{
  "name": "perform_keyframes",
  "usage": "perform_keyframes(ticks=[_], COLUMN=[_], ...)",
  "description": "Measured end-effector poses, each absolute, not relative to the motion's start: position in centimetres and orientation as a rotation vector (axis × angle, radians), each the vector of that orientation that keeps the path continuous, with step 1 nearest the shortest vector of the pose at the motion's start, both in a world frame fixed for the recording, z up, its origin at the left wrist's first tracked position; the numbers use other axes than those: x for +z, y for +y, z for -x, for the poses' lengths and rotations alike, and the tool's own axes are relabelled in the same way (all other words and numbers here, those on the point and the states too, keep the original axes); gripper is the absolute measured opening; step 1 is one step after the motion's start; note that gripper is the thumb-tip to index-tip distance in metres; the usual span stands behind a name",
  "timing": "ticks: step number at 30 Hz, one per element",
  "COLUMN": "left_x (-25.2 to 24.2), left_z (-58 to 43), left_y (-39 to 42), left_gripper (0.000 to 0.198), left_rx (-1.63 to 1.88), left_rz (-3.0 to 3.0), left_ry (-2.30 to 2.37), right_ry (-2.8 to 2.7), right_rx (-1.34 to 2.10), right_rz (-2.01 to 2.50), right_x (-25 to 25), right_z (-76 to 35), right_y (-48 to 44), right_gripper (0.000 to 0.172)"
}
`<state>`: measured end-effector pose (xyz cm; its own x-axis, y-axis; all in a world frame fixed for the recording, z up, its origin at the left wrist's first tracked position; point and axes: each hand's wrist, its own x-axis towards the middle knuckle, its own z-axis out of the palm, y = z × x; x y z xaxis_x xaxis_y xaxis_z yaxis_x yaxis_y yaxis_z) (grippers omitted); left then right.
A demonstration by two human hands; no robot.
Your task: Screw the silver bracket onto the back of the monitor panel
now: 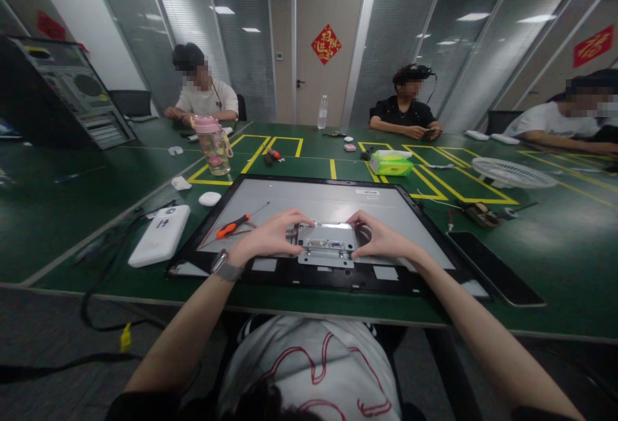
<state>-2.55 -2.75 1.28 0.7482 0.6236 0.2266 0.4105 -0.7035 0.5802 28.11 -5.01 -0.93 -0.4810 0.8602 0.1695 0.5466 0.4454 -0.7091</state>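
Both hands grip a silver metal bracket (326,234) with video ports along its front side. My left hand (273,234), a watch on its wrist, is closed on the bracket's left edge. On the right edge, my right hand (381,237) pinches it between thumb and fingers. Beneath it lies a monitor panel (284,197), back side up, with a black frame around it. An orange-handled screwdriver (232,226) rests on the panel, left of the bracket, beside some thin wires. Whether the bracket touches the panel I cannot tell.
Left of the panel are a white power bank (161,235) and a white oval object (210,199). A pink-lidded bottle (212,147) stands behind them. A green tissue pack (392,163) sits beyond the panel. At right lies a black phone-like slab (495,268). Several people sit across the table.
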Motion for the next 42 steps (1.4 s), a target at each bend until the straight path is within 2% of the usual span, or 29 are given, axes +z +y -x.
perform_keyframes(ticks=[8, 11, 14, 17, 21, 23, 30, 38, 42], left_x=[1.1, 0.9, 0.6, 0.3, -0.5, -0.9, -1.4, -1.3, -1.6], left_z=[2.7, 2.8, 2.8, 2.8, 2.8, 2.8, 2.9, 2.1, 1.4], left_y=[-2.5, -2.5, -3.1, -4.6, -6.6, -7.1, -7.2, -8.6, -9.7], left_gripper=[0.050, 0.050, 0.049, 0.048, 0.016, 0.018, 0.023, 0.019, 0.020], left_rx=[0.483, 0.444, 0.484, 0.614, 0.761, 0.750, 0.735, 0.668, 0.628], left_rz=[-2.453, -2.443, -2.439, -2.478, -2.519, -2.568, -2.786, -3.246, -3.291], left_ry=[0.825, 0.844, 0.869, 0.919, 0.924, 0.898, 0.875, 0.885, 0.966], right_ry=[-2.255, -2.324, -2.367, -2.314, -2.208, -2.218, -2.305, -2.392, -2.467], right_rx=[0.738, 0.607, 0.431, 0.395, 0.219, 0.141, -0.064, -0.405, -0.512], right_rz=[1.209, 1.217, 1.223, 1.254, 1.181, 1.142, 1.054, 0.997, 1.024], right_x=[-0.9, -1.1, -1.1, -1.4, -2.5, -2.9, -2.6, -2.2, -1.7], right_z=[-27.9, -28.0, -28.0, -27.3, -25.7, -25.1, -24.7, -23.9, -23.5], right_y=[-5.1, -4.9, -5.4, -7.2, -10.0, -10.8, -11.3, -11.9, -12.0], right_gripper=[0.052, 0.054, 0.058, 0.059, 0.027, 0.020, 0.031, 0.029, 0.026])
